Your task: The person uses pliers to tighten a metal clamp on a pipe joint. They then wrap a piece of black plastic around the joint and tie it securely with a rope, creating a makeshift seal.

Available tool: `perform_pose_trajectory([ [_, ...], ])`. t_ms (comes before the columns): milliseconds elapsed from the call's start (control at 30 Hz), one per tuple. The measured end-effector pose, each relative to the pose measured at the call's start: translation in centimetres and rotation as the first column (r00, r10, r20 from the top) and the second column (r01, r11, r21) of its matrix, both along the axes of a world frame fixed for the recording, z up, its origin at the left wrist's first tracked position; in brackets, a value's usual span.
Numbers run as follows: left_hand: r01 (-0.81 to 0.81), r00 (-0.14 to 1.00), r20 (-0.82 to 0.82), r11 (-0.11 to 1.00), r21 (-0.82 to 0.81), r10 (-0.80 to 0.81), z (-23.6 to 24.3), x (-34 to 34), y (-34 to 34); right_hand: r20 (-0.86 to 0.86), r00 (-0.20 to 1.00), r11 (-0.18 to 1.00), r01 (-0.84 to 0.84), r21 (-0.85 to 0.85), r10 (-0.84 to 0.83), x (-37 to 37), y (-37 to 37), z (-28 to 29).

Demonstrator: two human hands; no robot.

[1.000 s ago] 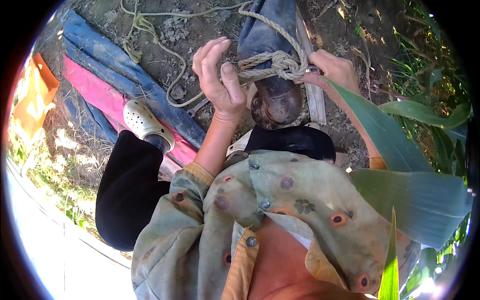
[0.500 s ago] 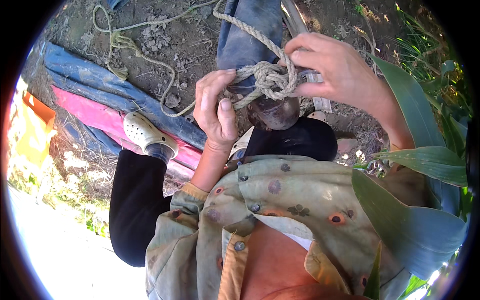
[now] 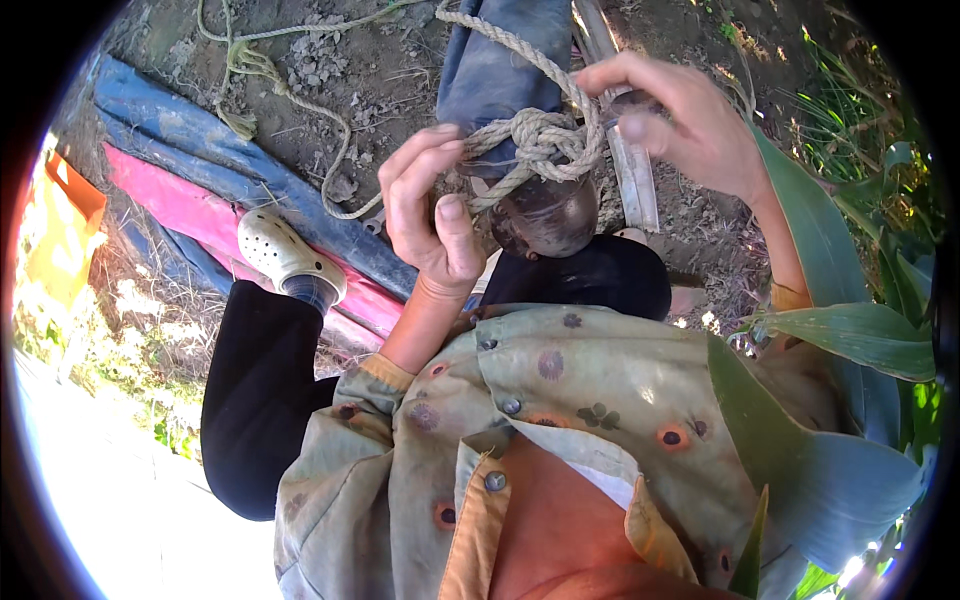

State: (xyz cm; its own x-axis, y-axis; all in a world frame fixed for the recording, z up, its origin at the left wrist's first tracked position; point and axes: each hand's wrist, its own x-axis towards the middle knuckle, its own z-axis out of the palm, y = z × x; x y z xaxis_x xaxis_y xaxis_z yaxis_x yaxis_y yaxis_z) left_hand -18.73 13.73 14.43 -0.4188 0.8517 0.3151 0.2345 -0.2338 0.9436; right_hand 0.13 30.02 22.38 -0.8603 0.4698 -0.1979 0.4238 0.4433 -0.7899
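Observation:
A thick beige rope [image 3: 510, 62] is wound into a bulky knot [image 3: 542, 140] around a blue hose-like sleeve [image 3: 500, 75], just above a dark, rounded, metal-looking end [image 3: 545, 215]. My left hand [image 3: 430, 205] is curled at the knot's left side, with rope running in between its thumb and fingers. To the right of the knot, my right hand [image 3: 685, 125] has its fingers and thumb spread, the index fingertip close to the rope's upright strand. The thumb is blurred, and a dark patch shows between it and the index finger.
A thinner rope [image 3: 340, 135] trails over the bare soil at left. Flattened blue sheeting [image 3: 240, 170] and pink sheeting [image 3: 170, 195] lie beside my clog-shod foot [image 3: 285, 255]. A pale strip [image 3: 632, 180] stands right of the knot. Broad green leaves [image 3: 815, 460] crowd the right side.
My right hand has come off the knot and moved up and right, its thumb now apart from the rope. My left hand stays at the knot's left side.

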Motion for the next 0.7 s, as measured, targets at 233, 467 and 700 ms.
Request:
perform_pose_trajectory([
  [233,-0.077,0.996,0.045,0.997,0.011,0.077,-0.6,0.0,0.9,-0.286,0.921,0.845,0.080,-0.528,-0.265,-2.4,4.1,-2.1],
  [467,-0.147,0.874,0.430,0.966,-0.213,0.227,-2.0,0.0,2.1,-0.670,0.742,0.918,-0.251,-0.306,-0.021,-3.3,-1.3,-1.8],
  [700,-0.141,0.868,0.470,0.987,-0.082,0.163,-1.4,-0.7,3.5,-0.656,0.618,0.858,-0.506,0.090,0.434,-3.3,-1.9,-1.9],
])
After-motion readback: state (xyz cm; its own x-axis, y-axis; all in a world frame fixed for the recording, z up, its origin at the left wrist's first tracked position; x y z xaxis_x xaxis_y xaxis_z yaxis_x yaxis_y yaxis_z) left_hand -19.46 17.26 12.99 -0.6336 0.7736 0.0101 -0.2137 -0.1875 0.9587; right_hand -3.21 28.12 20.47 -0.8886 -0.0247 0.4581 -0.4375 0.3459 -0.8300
